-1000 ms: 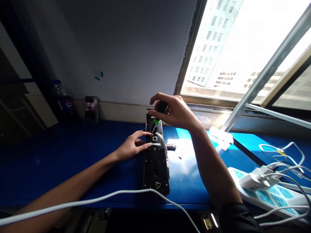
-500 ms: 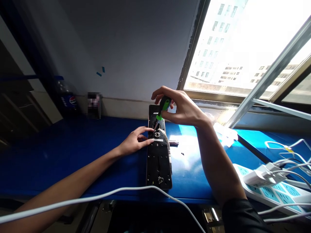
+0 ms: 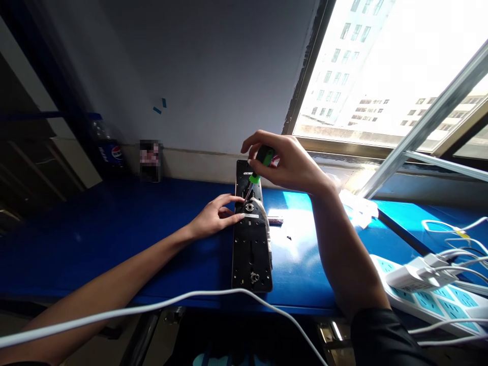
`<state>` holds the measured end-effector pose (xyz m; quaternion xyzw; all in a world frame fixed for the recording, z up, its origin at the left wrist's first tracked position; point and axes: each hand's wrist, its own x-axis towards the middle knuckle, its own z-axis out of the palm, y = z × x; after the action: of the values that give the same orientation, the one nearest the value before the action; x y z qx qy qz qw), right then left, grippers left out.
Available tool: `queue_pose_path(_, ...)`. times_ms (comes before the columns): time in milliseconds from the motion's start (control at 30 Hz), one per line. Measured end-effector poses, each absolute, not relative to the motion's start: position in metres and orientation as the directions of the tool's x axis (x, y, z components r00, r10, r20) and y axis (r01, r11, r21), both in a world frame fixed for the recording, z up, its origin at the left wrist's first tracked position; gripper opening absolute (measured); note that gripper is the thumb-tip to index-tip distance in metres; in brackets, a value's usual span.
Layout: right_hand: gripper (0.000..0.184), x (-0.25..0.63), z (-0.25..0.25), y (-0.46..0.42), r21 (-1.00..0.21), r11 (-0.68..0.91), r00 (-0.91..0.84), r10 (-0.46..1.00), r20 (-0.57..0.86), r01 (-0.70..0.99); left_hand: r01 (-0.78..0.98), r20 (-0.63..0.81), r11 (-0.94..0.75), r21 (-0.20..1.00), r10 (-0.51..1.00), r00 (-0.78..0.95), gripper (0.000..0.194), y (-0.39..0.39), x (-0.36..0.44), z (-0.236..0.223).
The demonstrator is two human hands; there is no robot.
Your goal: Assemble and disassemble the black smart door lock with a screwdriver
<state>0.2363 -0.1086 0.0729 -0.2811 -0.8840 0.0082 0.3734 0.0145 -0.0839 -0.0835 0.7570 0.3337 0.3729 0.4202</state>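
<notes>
A long black lock panel [image 3: 251, 249] lies lengthwise on the blue table [image 3: 114, 244]. My right hand [image 3: 290, 162] is closed round the black and green handle of a screwdriver [image 3: 259, 165], whose tip points down onto the panel near a round metal fitting [image 3: 249, 207]. My left hand [image 3: 215, 216] rests at the panel's left edge, fingertips pressed against it beside the screwdriver tip. A white cable bundle [image 3: 267, 223] runs along the panel's right side.
A white power strip [image 3: 427, 300] with plugged chargers and white cables sits at the right. A white cable [image 3: 152, 310] crosses the table's front edge. A small dark part [image 3: 275, 220] lies right of the panel. A cola bottle [image 3: 109, 147] stands at the back left. Window at right.
The view has shifted slightly; both hands stay on the panel. My right hand has turned a little on the screwdriver handle.
</notes>
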Motion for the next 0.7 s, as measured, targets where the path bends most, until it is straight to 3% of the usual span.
queue_pose_path(100,0.04,0.2369,0.0732,-0.1091,-0.23,0.86,-0.617,0.492,0.614,0.456,0.191,0.277,-0.416,0.889,0.822,0.498,0.052,-0.0832,0.0152,-0.0844)
queue_pose_path(267,0.021,0.236,0.072,-0.1089,-0.216,0.816,-0.54,0.528,0.655,0.536,0.195,0.274,-0.413,0.89,0.823,0.497,0.053,-0.081,0.0153,-0.0875)
queue_pose_path(433,0.041,0.2357,0.0721,-0.1091,-0.206,0.859,-0.604,0.482,0.635,0.469,0.179,0.276,-0.412,0.893,0.817,0.506,0.055,-0.0809,0.0141,-0.0877)
queue_pose_path(600,0.024,0.2353,0.0711,-0.1085,-0.21,0.817,-0.543,0.525,0.655,0.537,0.196,0.266,-0.408,0.891,0.823,0.502,0.054,-0.0822,0.0146,-0.0861)
queue_pose_path(700,0.035,0.2352,0.071,-0.1084,-0.2,0.854,-0.582,0.48,0.656,0.48,0.185,0.275,-0.413,0.892,0.819,0.503,0.055,-0.0813,0.0146,-0.0871)
